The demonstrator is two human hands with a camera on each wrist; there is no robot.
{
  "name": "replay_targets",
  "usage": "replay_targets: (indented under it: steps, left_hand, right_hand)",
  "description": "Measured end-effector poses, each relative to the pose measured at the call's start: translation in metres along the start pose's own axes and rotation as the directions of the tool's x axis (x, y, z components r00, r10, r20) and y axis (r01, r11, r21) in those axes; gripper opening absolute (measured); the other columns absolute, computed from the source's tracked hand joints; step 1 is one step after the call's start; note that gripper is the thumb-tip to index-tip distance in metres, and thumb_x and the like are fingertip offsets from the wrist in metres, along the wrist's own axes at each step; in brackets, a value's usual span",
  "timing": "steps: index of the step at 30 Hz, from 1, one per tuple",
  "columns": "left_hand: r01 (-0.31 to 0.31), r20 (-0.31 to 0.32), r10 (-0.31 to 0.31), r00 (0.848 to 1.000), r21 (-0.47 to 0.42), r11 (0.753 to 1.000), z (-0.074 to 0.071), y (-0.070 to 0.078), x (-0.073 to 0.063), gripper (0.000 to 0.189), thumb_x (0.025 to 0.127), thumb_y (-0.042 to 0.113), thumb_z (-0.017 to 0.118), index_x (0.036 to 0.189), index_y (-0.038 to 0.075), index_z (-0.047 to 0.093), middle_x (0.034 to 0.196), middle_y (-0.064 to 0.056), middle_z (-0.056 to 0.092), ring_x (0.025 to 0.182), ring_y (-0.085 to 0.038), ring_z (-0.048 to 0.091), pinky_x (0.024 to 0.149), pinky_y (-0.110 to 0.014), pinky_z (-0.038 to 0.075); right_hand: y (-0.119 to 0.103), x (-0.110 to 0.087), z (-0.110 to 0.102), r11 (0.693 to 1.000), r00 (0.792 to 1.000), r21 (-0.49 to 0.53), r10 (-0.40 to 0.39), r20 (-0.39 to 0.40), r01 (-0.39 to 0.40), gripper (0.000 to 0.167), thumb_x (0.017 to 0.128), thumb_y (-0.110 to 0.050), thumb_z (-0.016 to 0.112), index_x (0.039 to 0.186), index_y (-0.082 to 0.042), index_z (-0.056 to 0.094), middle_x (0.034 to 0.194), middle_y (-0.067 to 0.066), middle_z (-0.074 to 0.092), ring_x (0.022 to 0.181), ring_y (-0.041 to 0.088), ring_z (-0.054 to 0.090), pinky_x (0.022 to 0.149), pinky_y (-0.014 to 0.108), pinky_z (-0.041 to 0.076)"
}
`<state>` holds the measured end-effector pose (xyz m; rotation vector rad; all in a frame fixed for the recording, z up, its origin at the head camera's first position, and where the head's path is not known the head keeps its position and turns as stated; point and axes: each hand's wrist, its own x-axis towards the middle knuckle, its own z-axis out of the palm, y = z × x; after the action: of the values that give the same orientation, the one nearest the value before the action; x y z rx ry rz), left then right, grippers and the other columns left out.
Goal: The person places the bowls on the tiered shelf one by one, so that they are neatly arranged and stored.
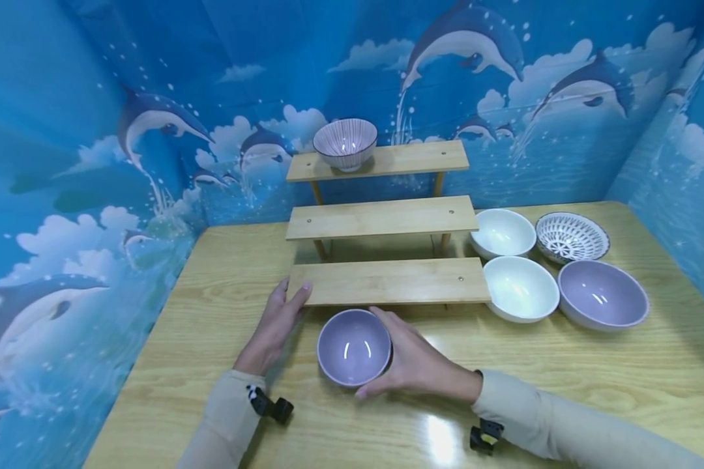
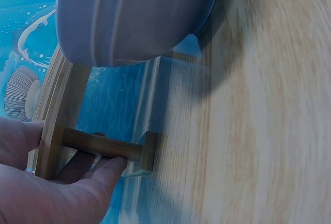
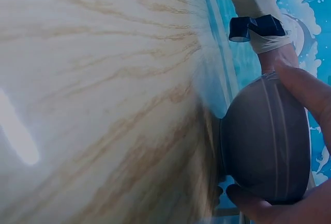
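Observation:
In the head view a small purple bowl [image 1: 354,348] stands mouth up before a three-tier wooden shelf rack [image 1: 381,217]. My right hand [image 1: 413,358] holds this bowl at its right side, thumb near and fingers far. The right wrist view shows the bowl's grey-looking outside [image 3: 266,136] between thumb and fingers, its foot close to the tabletop; whether it touches I cannot tell. My left hand [image 1: 274,326] grips the left end of the lowest board [image 1: 387,281]. In the left wrist view its thumb lies over the board, with fingers under it by a short post [image 2: 101,144].
A striped bowl [image 1: 346,144] sits on the top board's left part. Right of the rack are two white bowls [image 1: 502,233], a black-and-white patterned bowl [image 1: 572,238] and a larger purple bowl [image 1: 603,294]. Dolphin-print cloth [image 1: 340,65] hangs behind the wooden table [image 1: 211,312].

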<state>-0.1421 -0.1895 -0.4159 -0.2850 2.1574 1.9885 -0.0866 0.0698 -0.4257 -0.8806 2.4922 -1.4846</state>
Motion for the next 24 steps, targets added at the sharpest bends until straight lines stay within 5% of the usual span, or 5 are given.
replay_targets:
  steps: [24]
  left_hand:
    - [0.037,-0.013,-0.037,0.999,0.017,0.999,0.001,0.002,-0.001,0.073,0.105,0.036,0.055,0.162,0.009,0.017,0.163,-0.017,0.027,0.145,-0.031,0.038,0.119,-0.037,0.036]
  right_hand:
    - [-0.007,-0.012,-0.001,0.999,0.999,0.038,-0.033,-0.042,0.035,0.114,0.052,-0.037,0.101,0.146,-0.006,0.045,0.130,0.004,0.060,0.114,0.025,0.061,0.099,0.051,0.055]
